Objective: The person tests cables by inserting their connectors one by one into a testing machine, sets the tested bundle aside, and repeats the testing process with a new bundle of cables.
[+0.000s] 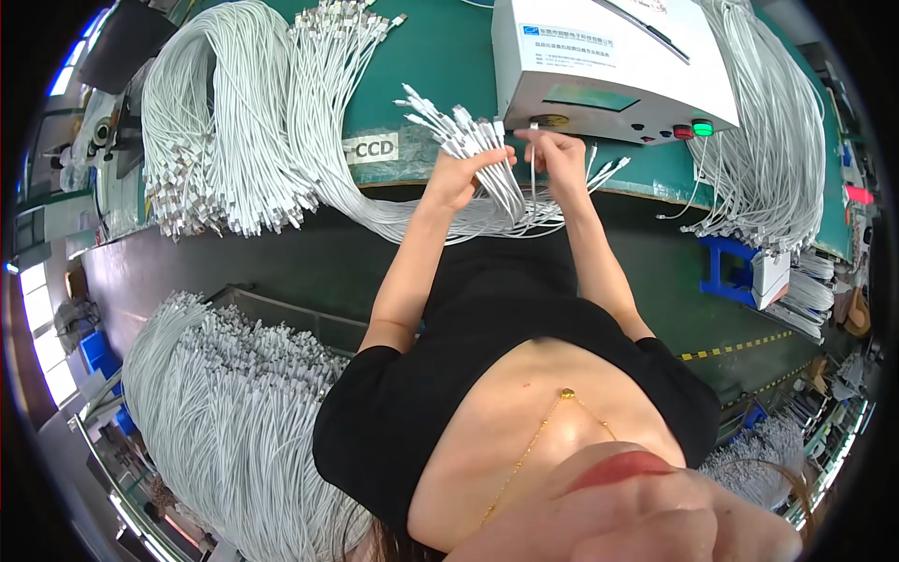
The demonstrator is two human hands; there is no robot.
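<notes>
A bundle of white USB cables (pixel 456 131) is gripped in my left hand (pixel 457 180), their plug ends fanned upward and the cords hanging down. My right hand (pixel 560 161) is closed beside it, pinching a single white cable (pixel 534 173) near its plug. That plug is at the brass-coloured port on the front of the white tester box (pixel 599 70); whether it is seated inside I cannot tell. The box has a small green-lit screen (pixel 592 97), a lit green button (pixel 702 128) and a red button (pixel 683 132).
Large bundles of white cables (pixel 225 112) drape over the green bench (pixel 412 66) at left, with more (pixel 768 122) at right. A CCD label (pixel 373 148) marks the bench edge. Behind at left, a cart holds a big cable heap (pixel 234 412). A blue stool (pixel 726 272) stands right.
</notes>
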